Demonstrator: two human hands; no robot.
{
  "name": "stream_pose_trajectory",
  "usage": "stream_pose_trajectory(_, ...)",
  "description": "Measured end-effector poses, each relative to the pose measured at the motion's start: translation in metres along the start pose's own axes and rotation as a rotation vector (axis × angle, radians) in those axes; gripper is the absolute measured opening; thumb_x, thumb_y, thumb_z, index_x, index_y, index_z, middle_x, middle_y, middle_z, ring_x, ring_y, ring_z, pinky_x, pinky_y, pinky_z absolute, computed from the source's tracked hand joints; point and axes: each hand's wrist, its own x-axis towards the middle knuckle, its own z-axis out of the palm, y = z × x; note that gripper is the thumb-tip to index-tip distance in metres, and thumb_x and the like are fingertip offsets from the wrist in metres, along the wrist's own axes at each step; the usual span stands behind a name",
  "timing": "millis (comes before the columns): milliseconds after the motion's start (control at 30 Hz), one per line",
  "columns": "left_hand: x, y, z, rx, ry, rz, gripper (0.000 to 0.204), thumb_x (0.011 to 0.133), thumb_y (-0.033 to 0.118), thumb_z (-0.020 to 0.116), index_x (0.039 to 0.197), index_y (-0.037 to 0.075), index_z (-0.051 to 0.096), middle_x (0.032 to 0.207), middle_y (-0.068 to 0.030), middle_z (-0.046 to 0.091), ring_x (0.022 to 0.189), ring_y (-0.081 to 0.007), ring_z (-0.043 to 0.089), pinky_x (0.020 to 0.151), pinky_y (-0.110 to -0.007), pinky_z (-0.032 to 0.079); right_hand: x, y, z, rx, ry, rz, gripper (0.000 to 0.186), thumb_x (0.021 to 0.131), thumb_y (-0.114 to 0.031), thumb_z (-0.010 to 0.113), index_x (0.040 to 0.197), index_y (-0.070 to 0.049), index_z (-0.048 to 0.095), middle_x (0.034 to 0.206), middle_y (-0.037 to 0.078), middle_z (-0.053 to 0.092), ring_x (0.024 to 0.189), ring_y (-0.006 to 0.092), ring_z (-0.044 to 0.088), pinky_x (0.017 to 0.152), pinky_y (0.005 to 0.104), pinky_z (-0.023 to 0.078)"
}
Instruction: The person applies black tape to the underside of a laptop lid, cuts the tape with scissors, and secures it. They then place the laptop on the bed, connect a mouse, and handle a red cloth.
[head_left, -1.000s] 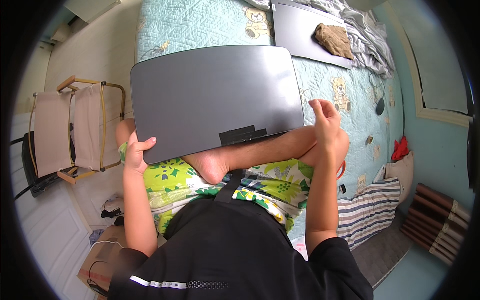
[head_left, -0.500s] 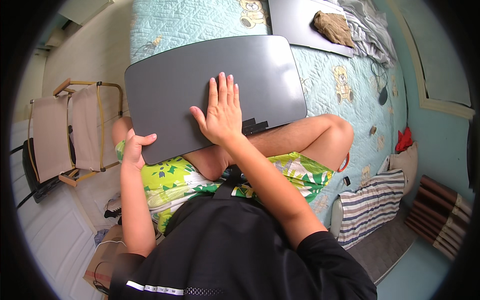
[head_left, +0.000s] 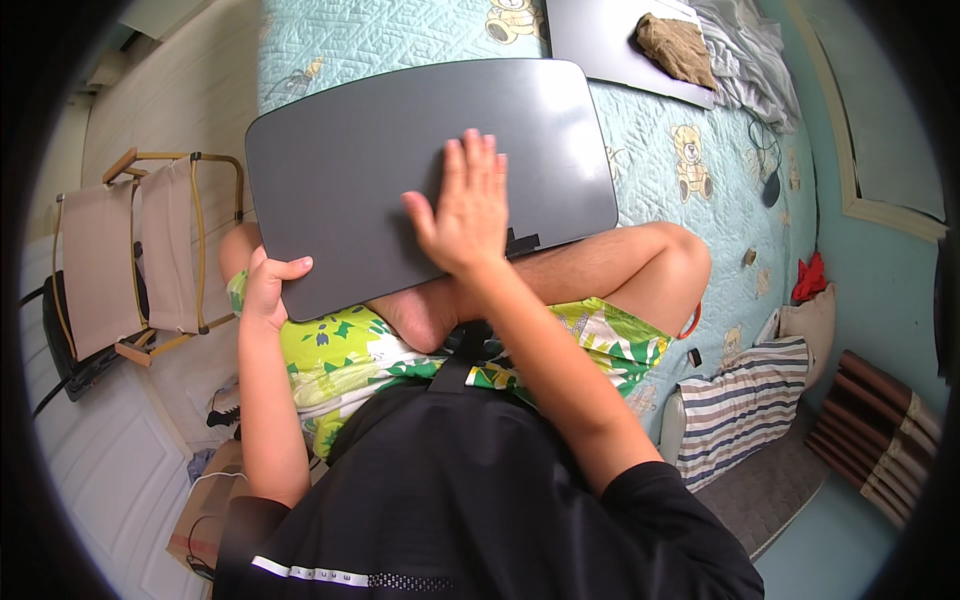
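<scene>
A dark grey tabletop board [head_left: 350, 170] with rounded corners and a smooth, slightly shiny face lies tilted across my crossed legs. My left hand [head_left: 268, 287] grips its near left corner, thumb on top and the other fingers hidden underneath. Flat on the face, a little right of the middle, rests my right hand [head_left: 468, 210], fingers stretched out and thumb spread. Beside its wrist, at the board's near edge, a small black strip [head_left: 522, 243] shows, partly covered by the hand. The board's underside is out of sight.
Under me is a bed with a pale blue quilted cover [head_left: 660, 240]. A second grey panel [head_left: 600, 45] bearing a brown cloth [head_left: 676, 50] lies at the far right. A folding chair [head_left: 165, 250] stands left; a striped pillow [head_left: 742, 415] lies right.
My right hand has slid a short way right and slightly farther up the board's face. The board sits slightly higher in view; my left hand keeps its hold on the corner.
</scene>
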Motion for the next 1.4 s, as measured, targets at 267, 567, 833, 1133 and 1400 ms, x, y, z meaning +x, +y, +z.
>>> stream_pose_trajectory(267, -0.001, 0.0, 0.003, -0.007, 0.002, -0.001, 0.046, 0.068, -0.004, 0.063, 0.114, -0.008, 0.059, 0.104, -0.0164, 0.065, 0.091, -0.0268, 0.066, 0.088, -0.035, 0.053, -0.001, -0.023, 0.009, 0.245, -0.025, -0.088, 0.077, 0.088, -0.043, 0.062, 0.141, 0.006, 0.036, 0.151, 0.026, 0.03, 0.142, 0.0445, 0.024, 0.117, 0.0521, 0.017)
stream_pose_trajectory(567, 0.001, -0.002, -0.002, -0.049, -0.052, -0.003, 0.045, 0.07, -0.005, 0.062, 0.114, -0.01, 0.056, 0.104, -0.018, 0.064, 0.093, -0.0281, 0.066, 0.088, -0.037, 0.055, 0.001, 0.067, -0.009, -0.098, 0.064, 0.057, 0.075, 0.09, -0.047, 0.057, 0.137, 0.008, 0.04, 0.148, 0.028, 0.034, 0.141, 0.0449, 0.024, 0.117, 0.0522, 0.016)
stream_pose_trajectory(833, 0.001, -0.001, 0.0, -0.024, 0.002, 0.015, 0.045, 0.068, -0.005, 0.064, 0.112, -0.007, 0.059, 0.102, -0.0149, 0.065, 0.092, -0.0261, 0.066, 0.087, -0.036, 0.054, 0.004, -0.078, 0.034, 0.088, -0.203, -0.175, 0.092, 0.091, -0.06, 0.045, 0.145, 0.013, 0.026, 0.155, 0.03, 0.02, 0.147, 0.0419, 0.014, 0.12, 0.0486, 0.009)
stream_pose_trajectory(1133, -0.003, 0.002, 0.004, -0.045, -0.019, 0.028, 0.052, 0.066, -0.006, 0.064, 0.117, -0.006, 0.056, 0.105, -0.0147, 0.064, 0.096, -0.0259, 0.065, 0.089, -0.036, 0.053, 0.063, 0.065, 0.009, -0.225, -0.195, 0.061, 0.095, 0.093, -0.064, 0.039, 0.149, 0.009, 0.019, 0.157, 0.028, 0.015, 0.148, 0.0384, 0.011, 0.12, 0.0454, 0.007)
stream_pose_trajectory(1400, -0.007, -0.001, 0.009, -0.017, 0.025, 0.109, 0.062, 0.065, -0.008, 0.063, 0.126, -0.005, 0.051, 0.112, -0.0146, 0.062, 0.103, -0.026, 0.062, 0.094, -0.035, 0.05, 0.065, 0.084, 0.02, -0.308, -0.137, 0.275, 0.093, 0.095, -0.061, 0.034, 0.147, 0.014, 0.018, 0.156, 0.032, 0.012, 0.148, 0.0397, 0.008, 0.121, 0.0437, 0.003)
